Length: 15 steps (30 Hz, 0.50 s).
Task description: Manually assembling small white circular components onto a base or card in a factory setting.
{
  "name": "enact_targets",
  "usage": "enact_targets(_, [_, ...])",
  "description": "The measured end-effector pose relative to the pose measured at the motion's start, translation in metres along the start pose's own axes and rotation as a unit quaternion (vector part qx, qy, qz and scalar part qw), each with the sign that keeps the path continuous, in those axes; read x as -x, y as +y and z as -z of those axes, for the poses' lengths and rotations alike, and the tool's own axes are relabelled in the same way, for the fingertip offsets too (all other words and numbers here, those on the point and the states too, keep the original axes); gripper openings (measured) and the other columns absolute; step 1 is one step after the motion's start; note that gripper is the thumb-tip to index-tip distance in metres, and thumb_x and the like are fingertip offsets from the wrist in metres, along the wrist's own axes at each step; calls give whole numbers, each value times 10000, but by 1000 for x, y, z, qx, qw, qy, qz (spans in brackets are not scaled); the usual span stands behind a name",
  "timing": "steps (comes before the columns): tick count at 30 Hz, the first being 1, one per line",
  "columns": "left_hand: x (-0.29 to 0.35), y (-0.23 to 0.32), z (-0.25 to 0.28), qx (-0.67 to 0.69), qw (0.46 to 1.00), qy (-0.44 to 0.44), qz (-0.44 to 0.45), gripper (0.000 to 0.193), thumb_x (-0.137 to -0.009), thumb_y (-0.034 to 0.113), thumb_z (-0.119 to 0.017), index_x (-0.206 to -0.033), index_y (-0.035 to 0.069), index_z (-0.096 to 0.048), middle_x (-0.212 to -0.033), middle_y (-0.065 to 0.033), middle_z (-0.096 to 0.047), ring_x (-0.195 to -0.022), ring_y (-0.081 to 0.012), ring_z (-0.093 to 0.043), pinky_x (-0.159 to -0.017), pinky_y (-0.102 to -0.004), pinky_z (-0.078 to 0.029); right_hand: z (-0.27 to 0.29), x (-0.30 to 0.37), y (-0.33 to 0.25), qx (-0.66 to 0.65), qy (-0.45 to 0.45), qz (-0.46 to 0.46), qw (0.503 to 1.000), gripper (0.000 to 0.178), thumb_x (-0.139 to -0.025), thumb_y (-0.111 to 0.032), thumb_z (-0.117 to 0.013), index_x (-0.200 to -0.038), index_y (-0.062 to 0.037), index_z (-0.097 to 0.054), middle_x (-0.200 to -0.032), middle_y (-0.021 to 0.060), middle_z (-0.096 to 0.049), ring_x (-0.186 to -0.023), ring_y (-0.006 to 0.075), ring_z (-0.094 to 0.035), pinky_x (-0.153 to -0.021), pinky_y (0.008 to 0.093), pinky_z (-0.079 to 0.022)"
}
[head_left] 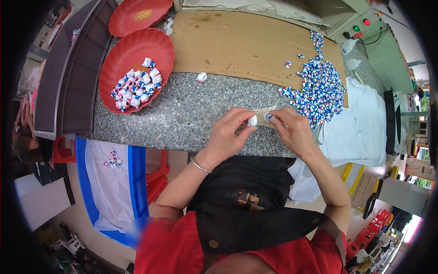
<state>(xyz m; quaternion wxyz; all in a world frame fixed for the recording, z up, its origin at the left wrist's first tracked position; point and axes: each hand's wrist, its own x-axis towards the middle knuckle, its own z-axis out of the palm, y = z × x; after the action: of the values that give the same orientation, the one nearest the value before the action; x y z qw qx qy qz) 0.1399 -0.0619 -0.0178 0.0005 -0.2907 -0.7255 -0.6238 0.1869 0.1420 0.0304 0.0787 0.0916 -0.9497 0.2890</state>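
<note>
Over the front of the grey stone worktop [182, 121], both my hands work close together. My left hand [230, 132] pinches a small white rounded plastic piece [252, 121] between thumb and fingertips. A short gap away, my right hand [292, 128] grips a tiny blue-and-white figure piece [270, 116], partly covered by the fingers. Under the hands lies a tan strip [262, 112] on the stone. Beyond my right hand spreads a large heap of small blue-and-white pieces [319, 91]. One loose white piece [201, 77] rests farther back on the stone.
At the left, a red scalloped dish [166, 50] holds several white, blue and pink pieces; another red dish [123, 18] sits behind. Brown cardboard [228, 45] covers the back. A grey divided tray [59, 86] stands far left, above a lined blue bin [139, 182]. White sheeting [356, 132] drapes at right.
</note>
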Motion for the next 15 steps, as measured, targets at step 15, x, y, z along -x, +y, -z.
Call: enact_targets(15, [-3,4,4,185,963,-165,104,296,-869,-22,-653,-1165,-8,-653,-999,-84,-645,-848,-143,-660,-714,-258,-560,11,17,-23,-255,-12,-91,963,174,-849,-39,-705,-1021,-13,-709,-827,79,-687,-720,126,-646,-646,254,-505])
